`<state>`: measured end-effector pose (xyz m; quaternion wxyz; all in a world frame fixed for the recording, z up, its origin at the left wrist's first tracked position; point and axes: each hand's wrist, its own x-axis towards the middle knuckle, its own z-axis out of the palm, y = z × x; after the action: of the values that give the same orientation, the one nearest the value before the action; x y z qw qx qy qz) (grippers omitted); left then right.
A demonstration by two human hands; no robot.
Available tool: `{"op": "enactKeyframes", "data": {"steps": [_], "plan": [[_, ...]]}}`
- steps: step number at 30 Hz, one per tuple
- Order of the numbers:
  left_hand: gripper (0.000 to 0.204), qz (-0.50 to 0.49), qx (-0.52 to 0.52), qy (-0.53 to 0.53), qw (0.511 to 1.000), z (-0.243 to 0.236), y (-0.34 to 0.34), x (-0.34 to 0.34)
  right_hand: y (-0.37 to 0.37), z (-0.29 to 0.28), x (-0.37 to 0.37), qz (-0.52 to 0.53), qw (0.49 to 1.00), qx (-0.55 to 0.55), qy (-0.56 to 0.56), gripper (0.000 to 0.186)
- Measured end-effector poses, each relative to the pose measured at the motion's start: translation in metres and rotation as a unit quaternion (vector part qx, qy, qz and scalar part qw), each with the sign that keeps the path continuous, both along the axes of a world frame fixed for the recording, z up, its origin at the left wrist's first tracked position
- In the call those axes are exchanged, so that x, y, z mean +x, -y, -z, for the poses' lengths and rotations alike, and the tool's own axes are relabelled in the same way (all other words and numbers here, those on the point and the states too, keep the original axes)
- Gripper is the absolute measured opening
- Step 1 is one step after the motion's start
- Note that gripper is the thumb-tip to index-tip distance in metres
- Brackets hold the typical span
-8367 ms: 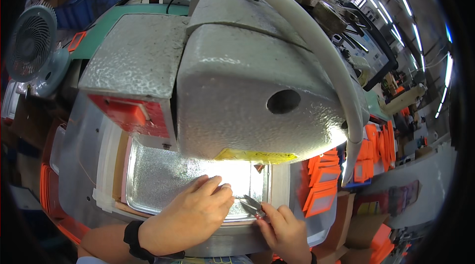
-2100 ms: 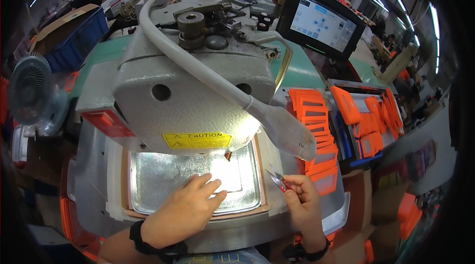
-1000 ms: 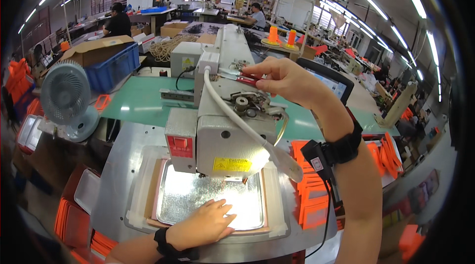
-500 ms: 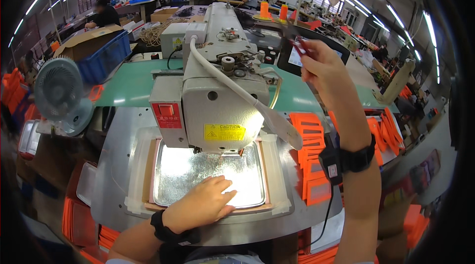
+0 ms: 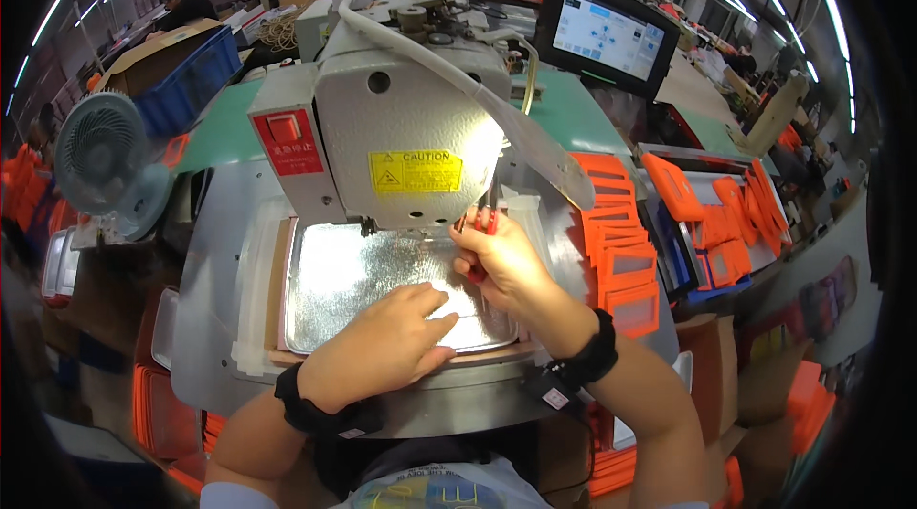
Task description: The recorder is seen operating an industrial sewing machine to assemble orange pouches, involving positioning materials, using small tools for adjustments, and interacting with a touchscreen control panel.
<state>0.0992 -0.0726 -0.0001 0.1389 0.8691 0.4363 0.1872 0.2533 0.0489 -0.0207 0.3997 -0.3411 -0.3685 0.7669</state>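
Under the head of a large sewing machine (image 5: 401,127), a shiny silver panel (image 5: 334,289) with rounded corners lies in a frame taped to the metal bed. My left hand (image 5: 392,332) rests on the near part of the panel, fingers stretched out and holding nothing. My right hand (image 5: 506,265) is closed around red-handled scissors (image 5: 482,221), at the right side of the machine head near the needle area. Their dark blades point up beside the head and are partly hidden. The lamp's light falls on the panel and both hands.
Orange frames with clear windows (image 5: 621,261) lie in a row at the right of the bed. Further right, a tray (image 5: 707,189) holds more orange pieces. A screen (image 5: 611,31) stands behind. At the left are a fan (image 5: 100,146) and a blue crate (image 5: 196,70).
My right hand has come down and left with the scissors, from raised before the screen to beside the machine head. My left hand stays on the panel. The head view has tilted downward.
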Motion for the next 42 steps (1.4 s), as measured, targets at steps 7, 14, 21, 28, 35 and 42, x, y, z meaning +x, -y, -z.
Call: {"op": "enactKeyframes", "data": {"steps": [7,14,21,28,35,42], "plan": [[0.032,-0.005,-0.005,0.018,1.0,-0.004,0.002,0.002,0.005,0.008,-0.025,0.024,0.992,0.114,0.036,0.009],[0.033,-0.009,-0.015,0.003,1.0,-0.005,0.001,0.003,0.005,0.005,-0.023,0.06,0.99,0.114,0.051,0.012],[0.033,-0.003,-0.012,0.0,1.0,-0.003,0.0,0.003,-0.001,0.01,0.003,-0.041,0.995,0.093,-0.004,0.009],[0.034,0.0,-0.013,0.002,1.0,-0.003,0.001,0.0,0.004,-0.013,0.021,-0.122,0.989,0.082,-0.031,0.007],[0.041,0.008,0.026,-0.044,0.999,-0.012,0.014,-0.018,0.009,-0.031,0.055,-0.19,0.973,0.081,0.103,0.008],[0.052,-0.402,-0.049,-0.036,0.914,-0.03,0.045,-0.075,0.018,-0.056,0.104,-0.21,0.908,0.171,0.321,0.02]]}}
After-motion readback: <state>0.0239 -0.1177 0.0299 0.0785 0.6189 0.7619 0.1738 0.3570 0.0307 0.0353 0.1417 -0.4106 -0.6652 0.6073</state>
